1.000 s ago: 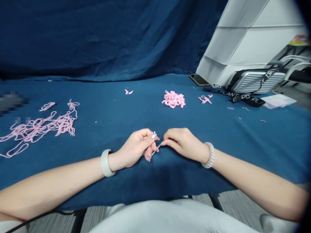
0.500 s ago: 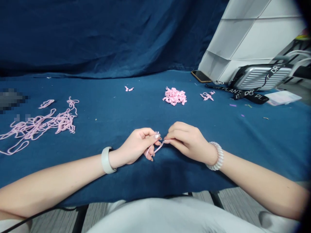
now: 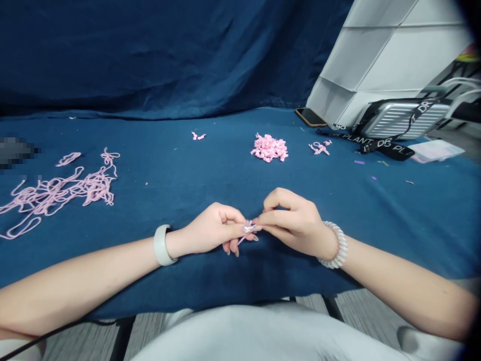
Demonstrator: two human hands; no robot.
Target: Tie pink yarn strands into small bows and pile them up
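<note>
Low in the centre, my left hand (image 3: 220,229) pinches a short pink yarn strand (image 3: 242,239) between thumb and index finger, and part of it hangs below the fingertips. My right hand (image 3: 293,220) meets it from the right, its thumb and index finger closed at the same strand, fingertips touching or nearly so. The exact shape of the yarn between the fingers is hidden. Beyond the hands lies a heap of small pink knotted pieces (image 3: 269,148). A loose tangle of pink yarn (image 3: 95,188) spreads on the left.
Blue cloth (image 3: 169,175) covers the table. Small pink bits (image 3: 198,136) lie at the back, and more pink pieces (image 3: 320,147) right of the heap. A phone (image 3: 311,117), a silver case (image 3: 408,119), a black strap (image 3: 389,149) and a white panel (image 3: 391,60) are at the right.
My hands have come together, with the left fingertips moved right and slightly down to the right ones. Less strand shows between them. The right index finger is more bent.
</note>
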